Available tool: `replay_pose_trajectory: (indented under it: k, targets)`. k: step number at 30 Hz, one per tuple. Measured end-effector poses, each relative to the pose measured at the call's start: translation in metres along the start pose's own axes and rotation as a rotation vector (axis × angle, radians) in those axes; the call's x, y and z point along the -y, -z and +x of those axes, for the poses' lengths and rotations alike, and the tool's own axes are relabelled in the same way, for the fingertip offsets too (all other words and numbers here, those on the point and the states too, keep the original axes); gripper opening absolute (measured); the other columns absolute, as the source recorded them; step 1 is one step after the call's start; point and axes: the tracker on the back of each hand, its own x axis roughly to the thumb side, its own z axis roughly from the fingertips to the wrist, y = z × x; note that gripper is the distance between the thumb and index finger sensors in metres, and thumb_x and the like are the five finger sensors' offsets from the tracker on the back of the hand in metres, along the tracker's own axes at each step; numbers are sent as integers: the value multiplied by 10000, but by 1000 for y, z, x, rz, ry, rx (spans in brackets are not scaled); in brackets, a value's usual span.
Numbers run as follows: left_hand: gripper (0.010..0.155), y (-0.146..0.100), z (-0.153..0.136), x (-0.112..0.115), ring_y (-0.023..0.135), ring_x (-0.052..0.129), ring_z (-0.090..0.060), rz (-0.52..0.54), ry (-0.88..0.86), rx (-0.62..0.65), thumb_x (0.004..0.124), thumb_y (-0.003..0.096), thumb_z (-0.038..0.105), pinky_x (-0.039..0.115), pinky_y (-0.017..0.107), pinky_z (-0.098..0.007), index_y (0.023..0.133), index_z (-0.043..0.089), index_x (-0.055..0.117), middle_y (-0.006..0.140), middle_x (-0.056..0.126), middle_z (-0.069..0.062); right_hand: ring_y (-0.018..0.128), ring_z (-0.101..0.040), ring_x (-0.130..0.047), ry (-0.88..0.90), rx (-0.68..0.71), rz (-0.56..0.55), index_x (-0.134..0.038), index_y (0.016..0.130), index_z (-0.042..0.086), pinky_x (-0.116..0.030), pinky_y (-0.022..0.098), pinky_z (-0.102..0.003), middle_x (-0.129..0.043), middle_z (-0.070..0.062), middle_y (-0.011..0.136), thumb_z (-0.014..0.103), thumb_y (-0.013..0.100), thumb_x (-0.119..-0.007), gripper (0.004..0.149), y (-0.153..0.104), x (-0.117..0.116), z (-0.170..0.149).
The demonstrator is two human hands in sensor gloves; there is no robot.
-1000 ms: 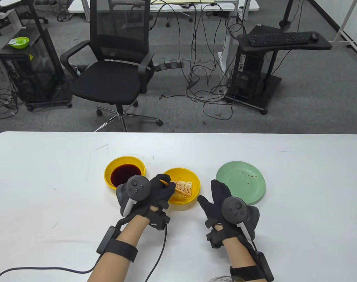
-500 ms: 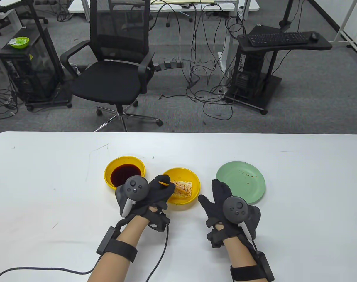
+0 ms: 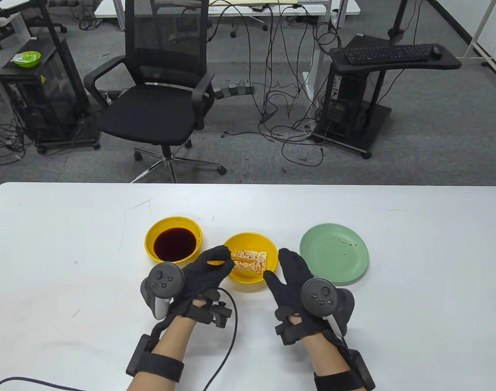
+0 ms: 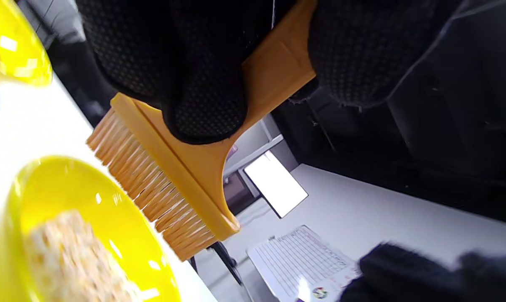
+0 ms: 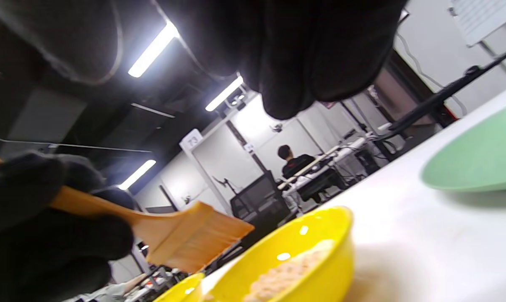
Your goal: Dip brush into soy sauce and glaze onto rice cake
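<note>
My left hand grips an orange brush by its handle. In the left wrist view the brush hangs with its bristles just above the rim of the yellow bowl. That yellow bowl holds a pale rice cake. A second yellow bowl at the left holds dark soy sauce. My right hand lies open, fingers spread, beside the rice-cake bowl, holding nothing. The brush also shows in the right wrist view, raised over the bowl.
A green plate with small sauce specks sits right of the bowls. The white table carries little else. An office chair and a stand with a keyboard are beyond the far edge. A cable runs from my left wrist.
My left hand has drawn back toward me and to the left, lifting the brush off the rice cake. My right hand has moved left to the rice-cake bowl's edge.
</note>
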Motion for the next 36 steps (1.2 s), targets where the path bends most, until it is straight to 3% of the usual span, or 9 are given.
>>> replay_pose_trajectory:
  k: [5, 10, 20, 32, 36]
  targets:
    - [421, -9, 13, 0, 653, 1133, -211, 45, 246, 108, 910, 388, 488, 927, 526, -357, 789, 369, 859, 880, 962, -54, 808, -350, -910, 69, 123, 11, -665, 1015, 170, -815, 554, -484, -758, -146, 1022, 563, 492, -793, 667, -10, -6, 32]
    - [429, -14, 27, 6, 630, 1144, -212, 58, 335, 174, 905, 386, 483, 934, 512, -359, 793, 352, 864, 860, 977, -58, 818, -337, -909, 66, 225, 26, -668, 1017, 229, -810, 561, -488, -763, -116, 1031, 523, 494, -809, 616, -18, -11, 57]
    - [462, -17, 51, 19, 673, 1108, -241, -2, 483, 241, 856, 410, 435, 904, 540, -384, 850, 304, 799, 905, 922, -84, 774, -297, -957, 45, 253, 31, -733, 974, 263, -824, 548, -474, -842, -66, 984, 441, 503, -824, 511, -20, -15, 62]
    - [465, -21, 72, 36, 674, 1101, -231, -38, 612, 380, 850, 431, 425, 893, 544, -385, 878, 309, 793, 911, 922, -60, 598, -171, -1056, -174, 356, -202, -832, 756, 315, -907, 456, -367, -956, 34, 808, 380, 421, -952, 361, -24, -3, 63]
    - [626, -17, 69, 21, 755, 1047, -269, -40, 636, 354, 810, 438, 515, 851, 589, -414, 998, 277, 661, 1013, 809, -106, 605, -177, -1057, -187, 344, -259, -841, 743, 321, -909, 460, -367, -956, 28, 811, 367, 418, -956, 348, -19, 11, 56]
